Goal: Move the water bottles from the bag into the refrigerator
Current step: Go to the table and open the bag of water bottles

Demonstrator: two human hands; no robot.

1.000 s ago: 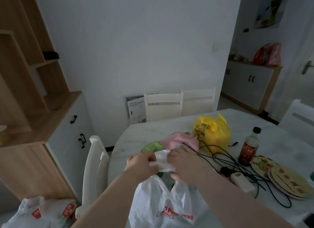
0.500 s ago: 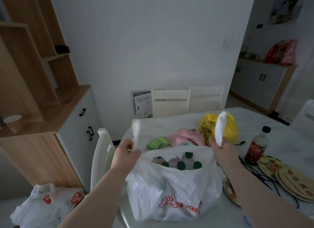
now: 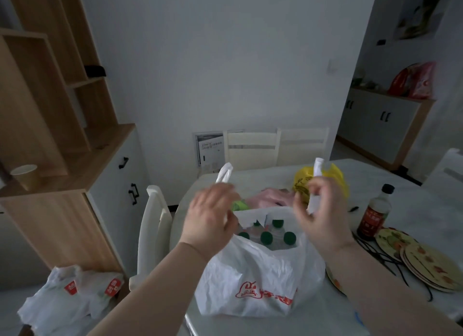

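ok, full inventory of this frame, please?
white bag: one, white, red logo, table edge, open
water bottles: five caps showing, green, inside white bag
yellow bag: one, yellow, behind it
pink bundle: one, pink, behind it
sauce bottle: one, dark, table right
plates: stack, patterned, right table edge
cables: black, beside plates
chairs: four, white, around table
floor bags: white, floor left
paper cup: one, pale, cabinet top
left hand: blurred, grip unclear
right hand: fingers curled on bag handle

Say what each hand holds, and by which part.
The right hand pinches the right handle of the white bag; the left hand is blurred beside the left handle, hold unclear.
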